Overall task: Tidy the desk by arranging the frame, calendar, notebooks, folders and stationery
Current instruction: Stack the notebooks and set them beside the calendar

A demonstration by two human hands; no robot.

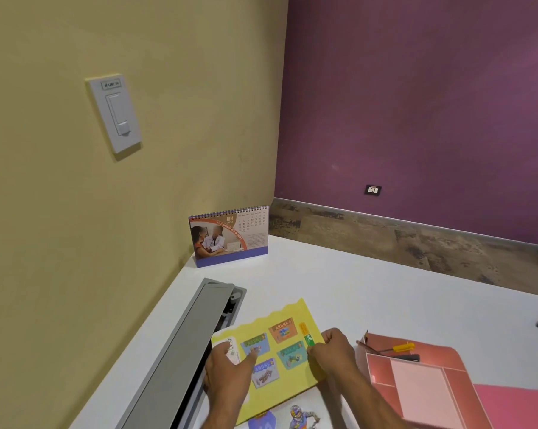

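My left hand (227,376) lies on the left edge of the yellow notebook (280,363), thumb over the cover and fingers seemingly tucked under that edge, though I cannot see them well. My right hand (332,351) pinches the notebook's right edge, fingers curled round it. The notebook sits near the desk's front left, partly over another printed cover (295,416) whose kind I cannot make out.

Just right of my right hand stands the pink desk organiser (416,385), with a yellow-handled tool (399,348) and a dark one lying at its far side. Just left of the notebook runs the grey cable tray (181,351), its lid raised and the slot open. Further back, in the far left corner of the white desk (354,289) against the wall, the desk calendar (229,236) stands upright.

The risk I see is that open slot: if I square the notebook leftward too eagerly, its corner could slide in. A pull to the right could knock the organiser and scatter its tools.
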